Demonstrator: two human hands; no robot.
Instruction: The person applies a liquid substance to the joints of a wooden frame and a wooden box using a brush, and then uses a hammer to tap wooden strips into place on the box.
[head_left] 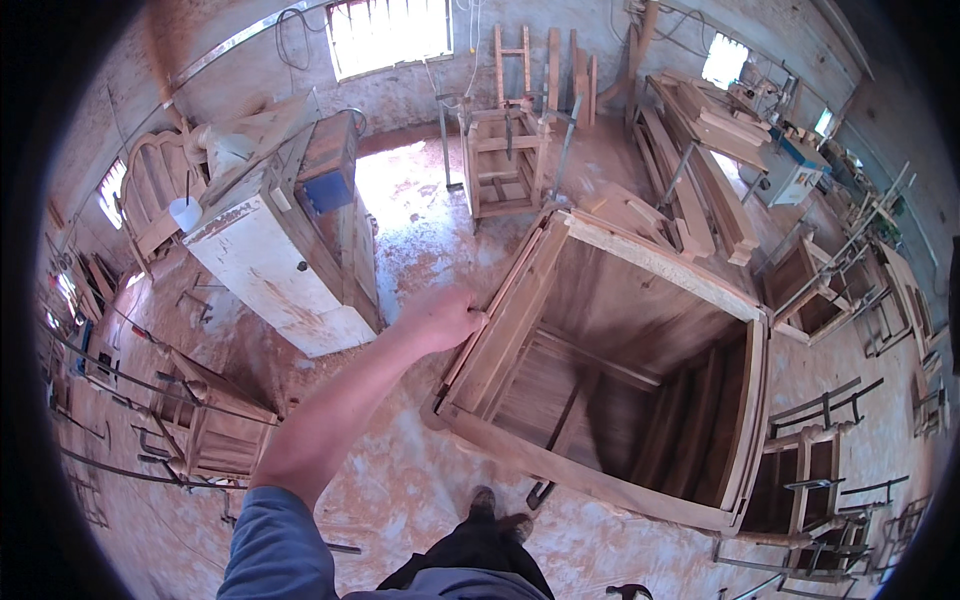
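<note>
A large open wooden cabinet carcass stands at a slant in front of me, its inside showing boards, slats and a cross rail. My left hand reaches out from the lower left. Its fingers are closed at the cabinet's left side, around the edge of a thin wooden strip there; the fingertips are partly hidden. No part of my right hand shows. At the bottom rim a dark, curved tool head, perhaps a hammer's, is just visible. A dark clamp end sticks out below the cabinet's front rail.
To the left stands a worn white bench with boards and a blue container. A clamped wooden frame is farther back. Planks and a blue-and-white machine lie back right. Clamped frames stand lower left, others lower right.
</note>
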